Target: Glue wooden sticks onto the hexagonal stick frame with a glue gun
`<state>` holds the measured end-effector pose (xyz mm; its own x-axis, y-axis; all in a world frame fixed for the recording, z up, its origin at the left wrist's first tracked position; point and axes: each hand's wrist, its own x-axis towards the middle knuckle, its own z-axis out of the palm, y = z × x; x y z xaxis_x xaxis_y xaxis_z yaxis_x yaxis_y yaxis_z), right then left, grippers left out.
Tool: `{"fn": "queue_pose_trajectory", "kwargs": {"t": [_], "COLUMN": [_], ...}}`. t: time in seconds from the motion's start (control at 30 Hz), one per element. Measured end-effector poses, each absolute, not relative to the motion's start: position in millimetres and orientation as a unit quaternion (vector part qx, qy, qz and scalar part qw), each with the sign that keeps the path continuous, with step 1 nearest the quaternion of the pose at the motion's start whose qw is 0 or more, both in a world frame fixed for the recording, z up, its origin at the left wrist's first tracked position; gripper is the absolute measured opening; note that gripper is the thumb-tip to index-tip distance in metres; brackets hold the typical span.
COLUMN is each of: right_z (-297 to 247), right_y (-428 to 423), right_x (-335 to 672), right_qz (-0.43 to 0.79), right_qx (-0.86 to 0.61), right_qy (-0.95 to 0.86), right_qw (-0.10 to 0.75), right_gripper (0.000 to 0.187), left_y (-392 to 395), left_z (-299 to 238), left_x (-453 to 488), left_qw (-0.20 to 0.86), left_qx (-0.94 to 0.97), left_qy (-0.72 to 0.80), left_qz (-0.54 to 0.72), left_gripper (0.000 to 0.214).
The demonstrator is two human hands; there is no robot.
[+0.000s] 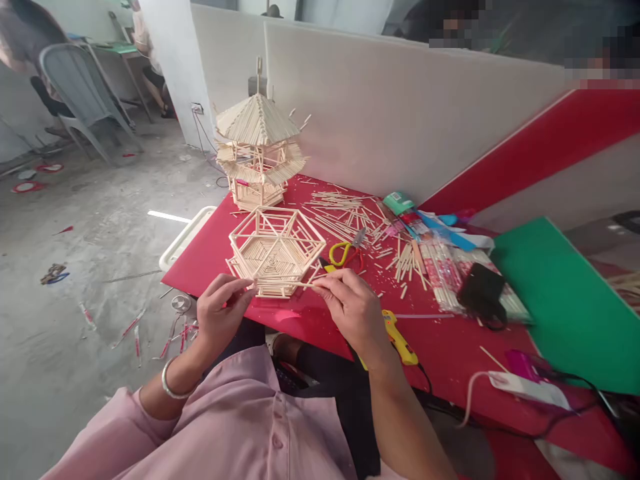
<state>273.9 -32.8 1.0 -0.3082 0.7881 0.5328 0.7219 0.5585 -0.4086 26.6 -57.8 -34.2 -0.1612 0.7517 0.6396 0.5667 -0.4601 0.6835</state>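
A hexagonal frame built of thin wooden sticks (273, 257) stands at the table's near-left edge, its floor laid in rings of sticks. At its front side a thin wooden stick (295, 285) stretches between my hands. My left hand (223, 303) pinches its left end between thumb and fingers, close to the frame's front left corner. Its right end is in the closed fingertips of my right hand (350, 303). Whether the stick touches the frame I cannot tell. Behind stands a tiered stick pavilion (260, 153) with a pointed roof.
Scissors with yellow and red handles (347, 253), loose sticks (345, 210) and packs of sticks (443, 273) lie on the red table (310, 327). A yellow glue gun (400, 339) rests right of my right hand. A white partition (350, 113) rises behind; people sit at the far left.
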Motion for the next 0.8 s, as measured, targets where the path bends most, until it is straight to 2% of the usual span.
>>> {"fn": "queue_pose_trajectory", "kwargs": {"t": [0.17, 0.43, 0.8], "right_z": [-7.7, -6.9, -11.3], "right_y": [-20.6, -21.5, -16.6], "right_x": [266.0, 257.1, 254.0], "right_qz": [-0.002, -0.01, -0.012], "right_qx": [-0.449, -0.435, -0.432], "right_qy": [-0.815, -0.824, -0.825], "right_qw": [0.366, 0.364, 0.364], "right_gripper": [0.015, 0.013, 0.013], "left_y": [-46.4, -33.8, -29.3], "left_z": [-38.7, -35.1, -36.3], "left_x": [12.9, 18.9, 19.6], "left_qw": [0.072, 0.091, 0.069], "left_qx": [0.649, 0.68, 0.69], "left_qy": [0.499, 0.448, 0.438], "left_qz": [0.57, 0.574, 0.572], "left_gripper": [0.012, 0.013, 0.006]}}
